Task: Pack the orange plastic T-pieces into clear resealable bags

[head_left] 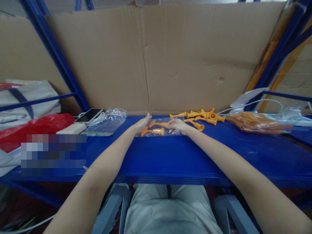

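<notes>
A clear plastic bag lies flat on the blue table in front of me, with orange horn-shaped plastic pieces in it. At the bag's left end is my left hand, its fingers stretched out and pointing away from me. My right hand is closed at the bag's right end, fingers curled on the film beside one orange piece. What lies under its fingertips is partly hidden. Just beyond my right hand is a loose pile of similar orange pieces.
A filled bag of orange pieces lies at the right. To the left are a flat clear packet, a phone with white cable, a white block and a red plastic bag. Cardboard walls the back between blue posts.
</notes>
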The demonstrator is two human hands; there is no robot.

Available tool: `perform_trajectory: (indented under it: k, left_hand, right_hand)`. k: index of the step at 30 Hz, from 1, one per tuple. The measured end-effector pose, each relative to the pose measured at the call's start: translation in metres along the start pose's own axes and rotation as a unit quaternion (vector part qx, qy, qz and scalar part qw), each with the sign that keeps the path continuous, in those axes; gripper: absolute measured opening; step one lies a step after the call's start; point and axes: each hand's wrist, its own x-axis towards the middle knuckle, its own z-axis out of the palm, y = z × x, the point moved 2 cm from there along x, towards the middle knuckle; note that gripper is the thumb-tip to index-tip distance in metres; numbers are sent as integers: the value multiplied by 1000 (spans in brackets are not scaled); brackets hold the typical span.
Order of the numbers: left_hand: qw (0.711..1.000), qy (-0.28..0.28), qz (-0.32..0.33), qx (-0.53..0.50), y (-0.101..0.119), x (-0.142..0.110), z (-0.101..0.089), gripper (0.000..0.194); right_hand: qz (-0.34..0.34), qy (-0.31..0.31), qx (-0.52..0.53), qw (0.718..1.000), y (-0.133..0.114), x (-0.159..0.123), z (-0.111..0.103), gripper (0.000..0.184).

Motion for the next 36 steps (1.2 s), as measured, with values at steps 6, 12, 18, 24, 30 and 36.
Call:
perform_trajectory:
  k: [6, 12, 18, 24, 30, 36]
  left_hand:
    - [1000, 4, 8, 16, 2, -1, 0, 67]
    - [999, 0, 12, 45, -1, 3, -3, 69]
    - [999, 32, 11, 33, -4, 9, 0, 72]
    - [999, 37, 10, -3, -4, 13, 0, 69]
    - [999, 34, 16, -6, -5, 14, -1, 70]
    - [999, 33, 14, -3, -3, 11, 0, 69]
  right_hand:
    - [5, 12, 14, 1000, 0, 0, 3, 26]
    - [28, 21, 26, 999, -1, 0, 3, 43]
    - [36, 23, 45, 998, -2, 1, 4, 46]
    - [41, 21, 78, 996, -2, -1, 3, 45]
    - [35, 34, 90, 995, -1, 0, 3, 35]
    - [36, 35, 91, 995, -4, -2, 4, 23]
